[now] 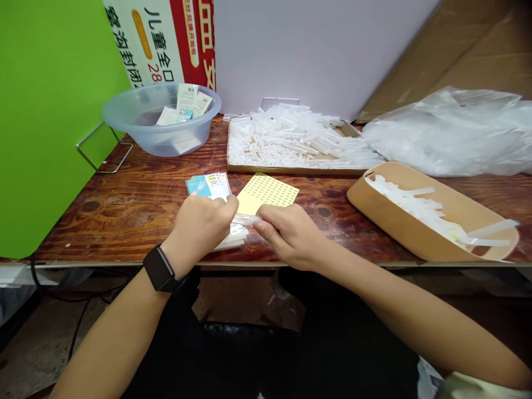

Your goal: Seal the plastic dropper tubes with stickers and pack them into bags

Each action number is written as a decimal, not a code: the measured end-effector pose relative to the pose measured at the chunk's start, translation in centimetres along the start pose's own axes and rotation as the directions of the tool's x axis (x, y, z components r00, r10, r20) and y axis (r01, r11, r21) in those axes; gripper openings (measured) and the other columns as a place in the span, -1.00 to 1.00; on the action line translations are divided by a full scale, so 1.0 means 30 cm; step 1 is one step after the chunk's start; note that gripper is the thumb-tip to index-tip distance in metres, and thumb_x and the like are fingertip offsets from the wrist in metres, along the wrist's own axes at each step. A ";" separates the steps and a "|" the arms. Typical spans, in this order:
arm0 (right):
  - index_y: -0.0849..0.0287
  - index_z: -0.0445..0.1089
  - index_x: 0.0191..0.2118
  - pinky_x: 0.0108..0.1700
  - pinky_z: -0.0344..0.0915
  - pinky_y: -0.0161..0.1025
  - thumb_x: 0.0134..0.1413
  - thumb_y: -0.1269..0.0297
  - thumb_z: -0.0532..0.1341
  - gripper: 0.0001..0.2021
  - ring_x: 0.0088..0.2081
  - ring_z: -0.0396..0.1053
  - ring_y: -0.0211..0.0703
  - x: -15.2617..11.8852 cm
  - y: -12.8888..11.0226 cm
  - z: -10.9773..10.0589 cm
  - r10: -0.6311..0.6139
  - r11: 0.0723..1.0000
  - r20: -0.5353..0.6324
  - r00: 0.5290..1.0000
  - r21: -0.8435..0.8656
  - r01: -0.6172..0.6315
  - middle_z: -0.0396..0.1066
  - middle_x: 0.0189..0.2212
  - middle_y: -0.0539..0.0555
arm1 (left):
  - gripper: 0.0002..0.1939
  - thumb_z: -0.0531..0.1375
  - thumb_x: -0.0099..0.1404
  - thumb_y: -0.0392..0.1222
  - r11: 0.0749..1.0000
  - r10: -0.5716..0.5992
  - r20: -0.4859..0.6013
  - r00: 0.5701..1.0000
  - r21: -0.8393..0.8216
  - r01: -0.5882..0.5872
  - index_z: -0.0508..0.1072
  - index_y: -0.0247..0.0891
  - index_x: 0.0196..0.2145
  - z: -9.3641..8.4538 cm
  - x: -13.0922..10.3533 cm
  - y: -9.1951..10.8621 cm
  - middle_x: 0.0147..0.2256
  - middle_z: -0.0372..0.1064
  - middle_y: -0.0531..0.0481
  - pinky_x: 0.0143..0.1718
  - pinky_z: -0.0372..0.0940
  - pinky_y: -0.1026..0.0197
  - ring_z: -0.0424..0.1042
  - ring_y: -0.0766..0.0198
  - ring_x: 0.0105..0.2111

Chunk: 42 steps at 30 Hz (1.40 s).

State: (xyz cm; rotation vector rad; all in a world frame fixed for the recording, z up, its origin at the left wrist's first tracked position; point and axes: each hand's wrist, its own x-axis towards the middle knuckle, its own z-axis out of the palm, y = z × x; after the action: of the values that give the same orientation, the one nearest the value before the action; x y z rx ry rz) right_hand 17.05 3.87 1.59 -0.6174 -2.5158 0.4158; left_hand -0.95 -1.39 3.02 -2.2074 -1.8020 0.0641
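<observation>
A small clear plastic tube [245, 219] spans the gap between my two hands. My left hand [203, 224], with a black watch on its wrist, is closed round the tube's left end. The thumb and fingers of my right hand [288, 233] pinch its right end. Under and behind my left hand lie printed cards in clear wrap [214, 185], blue and white. A yellow sheet of small round stickers [272, 191] rests on the wooden table [137, 210] just behind my hands.
At the back left stands a translucent blue basin [166, 136] with packets. A shallow cardboard tray [291, 170] holds a heap of clear tubes and white pieces. To the right are a tan bin [390, 227] with white strips and a clear plastic bag [453, 133].
</observation>
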 end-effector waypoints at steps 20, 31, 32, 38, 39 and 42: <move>0.21 0.50 -0.21 -0.17 0.33 -0.09 0.06 0.37 0.16 -0.79 -0.24 0.39 -0.03 0.007 0.418 0.070 0.148 0.989 0.018 0.989 0.013 -0.148 0.39 -0.25 0.19 | -0.67 0.09 0.28 -0.02 0.076 -0.488 0.142 0.861 -0.976 0.204 0.34 -0.29 -0.52 0.061 0.036 0.034 -0.66 0.17 0.10 -0.61 0.02 0.31 0.14 0.40 -0.68; 0.17 0.50 -0.33 -0.12 0.29 -0.07 0.05 0.31 0.19 -0.86 -0.21 0.34 -0.06 -0.003 0.428 0.081 0.097 0.967 0.048 0.994 0.232 -0.106 0.33 -0.30 0.13 | -0.93 0.15 0.22 -0.40 -0.664 -0.315 0.481 0.818 -0.728 0.172 0.41 -0.41 -0.31 0.027 0.047 0.043 -0.49 0.28 0.04 -0.56 0.15 0.41 0.24 0.49 -0.60; 0.17 0.49 -0.35 -0.13 0.29 -0.07 0.05 0.32 0.18 -0.87 -0.22 0.33 -0.07 -0.001 0.429 0.081 0.095 0.967 0.053 0.994 0.232 -0.105 0.33 -0.32 0.12 | -0.91 0.15 0.21 -0.44 -0.664 -0.322 0.490 0.810 -0.727 0.176 0.42 -0.41 -0.30 0.028 0.048 0.043 -0.49 0.27 0.05 -0.56 0.15 0.42 0.24 0.49 -0.60; 0.14 0.52 -0.21 -0.13 0.29 -0.05 0.09 0.29 0.17 -0.80 -0.20 0.33 -0.05 -0.006 0.427 0.085 0.070 0.978 0.028 0.997 0.195 -0.074 0.35 -0.25 0.15 | -0.95 0.15 0.21 -0.44 -0.624 -0.369 0.477 0.798 -0.763 0.167 0.41 -0.44 -0.36 0.035 0.049 0.039 -0.50 0.29 0.04 -0.55 0.19 0.42 0.27 0.50 -0.61; 0.13 0.53 -0.23 -0.13 0.29 -0.06 0.09 0.29 0.17 -0.80 -0.20 0.33 -0.06 -0.008 0.427 0.086 0.058 0.980 0.021 0.998 0.190 -0.061 0.35 -0.26 0.15 | -0.93 0.15 0.22 -0.43 -0.614 -0.378 0.480 0.792 -0.770 0.174 0.41 -0.44 -0.32 0.034 0.048 0.039 -0.49 0.31 0.03 -0.54 0.21 0.41 0.29 0.49 -0.61; 0.14 0.53 -0.31 -0.13 0.29 -0.07 0.08 0.31 0.17 -0.83 -0.22 0.34 -0.07 -0.009 0.426 0.086 0.030 0.982 0.008 1.000 0.186 -0.031 0.36 -0.29 0.14 | -0.64 0.12 0.25 -0.40 -0.592 -0.414 0.494 0.764 -0.784 0.186 0.32 -0.39 0.02 0.024 0.045 0.038 -0.43 0.36 0.02 -0.53 0.27 0.36 0.41 0.39 -0.58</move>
State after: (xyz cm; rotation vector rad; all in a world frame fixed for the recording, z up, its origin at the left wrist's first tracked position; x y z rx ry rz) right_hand 20.25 14.16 -5.76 -0.5826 -2.4388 0.6566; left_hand 0.26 -0.13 2.26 -1.2516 -2.6950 -3.0109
